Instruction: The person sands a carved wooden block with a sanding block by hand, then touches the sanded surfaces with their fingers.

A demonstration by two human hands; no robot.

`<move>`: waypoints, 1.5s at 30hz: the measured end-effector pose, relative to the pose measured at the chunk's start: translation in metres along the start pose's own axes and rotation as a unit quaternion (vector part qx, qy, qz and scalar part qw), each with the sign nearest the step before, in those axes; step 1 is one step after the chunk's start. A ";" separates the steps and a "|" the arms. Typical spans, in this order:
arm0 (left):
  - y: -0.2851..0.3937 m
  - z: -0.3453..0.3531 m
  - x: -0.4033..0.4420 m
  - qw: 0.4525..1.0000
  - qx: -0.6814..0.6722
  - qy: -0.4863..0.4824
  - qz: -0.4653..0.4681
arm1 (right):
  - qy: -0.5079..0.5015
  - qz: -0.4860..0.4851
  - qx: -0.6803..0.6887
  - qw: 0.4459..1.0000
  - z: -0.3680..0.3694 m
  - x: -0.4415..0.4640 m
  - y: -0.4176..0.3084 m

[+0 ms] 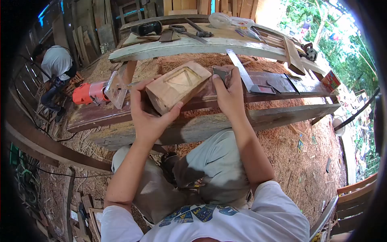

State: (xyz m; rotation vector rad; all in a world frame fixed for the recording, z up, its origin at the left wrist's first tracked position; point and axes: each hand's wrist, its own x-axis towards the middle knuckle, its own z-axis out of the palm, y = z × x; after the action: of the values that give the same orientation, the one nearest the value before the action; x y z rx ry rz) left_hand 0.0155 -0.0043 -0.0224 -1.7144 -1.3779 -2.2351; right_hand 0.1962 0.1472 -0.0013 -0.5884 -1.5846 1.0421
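Note:
A pale wooden block (pixel 177 85) with a rectangular recess in its top face is held up over the dark bench plank. My left hand (pixel 151 117) grips it from the left and below, thumb on its near side. At its right end, my right hand (pixel 230 90) pinches a small dark grey sheet (pixel 219 73) between thumb and fingers, close beside the block. Left of my left hand, an orange power tool (pixel 90 92) with a clear guard lies on the plank. A metal try square (pixel 242 72) rests just right of my right hand.
A second bench (pixel 161 50) across the front carries a hammer (pixel 197 28), a black tool (pixel 147 28) and plastic bags. Flat dark pieces (pixel 282 85) lie on the plank at right. A person (pixel 56 66) crouches at far left. Wood shavings (pixel 282 153) cover the ground.

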 end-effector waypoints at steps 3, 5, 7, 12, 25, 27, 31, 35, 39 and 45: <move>0.023 -0.010 0.004 0.996 -0.030 0.024 -0.081 | -0.014 -0.024 -0.013 1.000 -0.005 0.004 0.005; 0.036 -0.020 0.007 0.996 -0.035 0.056 -0.056 | 0.019 -0.062 -0.009 0.998 -0.001 0.005 0.004; 0.052 -0.032 0.004 0.994 -0.042 0.066 -0.070 | -0.007 -0.025 0.025 0.999 0.000 0.001 -0.018; 0.089 -0.055 -0.014 0.997 -0.028 0.068 0.022 | -0.047 0.096 0.264 0.959 0.025 -0.019 -0.066; 0.164 -0.083 -0.075 0.875 -0.304 0.029 -0.374 | -0.336 -0.158 0.119 0.921 0.055 0.010 -0.147; 0.160 -0.084 -0.087 0.869 -0.320 0.037 -0.375 | -0.380 -0.228 0.091 0.892 0.072 0.011 -0.153; 0.163 -0.082 -0.100 0.862 -0.393 -0.018 -0.320 | -0.435 -0.173 0.067 0.881 0.103 -0.012 -0.156; 0.161 -0.093 -0.110 0.884 -0.351 0.078 -0.299 | -0.387 -0.273 0.057 0.879 0.138 -0.030 -0.159; 0.161 -0.120 -0.112 0.887 -0.325 0.150 -0.292 | -0.313 -0.187 0.142 0.920 0.162 -0.031 -0.160; 0.163 -0.155 -0.092 0.884 -0.306 0.221 -0.276 | -0.434 -0.063 0.271 0.857 0.176 -0.048 -0.183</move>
State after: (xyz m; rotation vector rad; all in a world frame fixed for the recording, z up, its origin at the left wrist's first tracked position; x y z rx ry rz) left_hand 0.0111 -0.2452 0.0046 -0.7844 -1.2202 -3.3788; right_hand 0.0699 -0.0376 0.1284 0.4521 -1.9010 1.6974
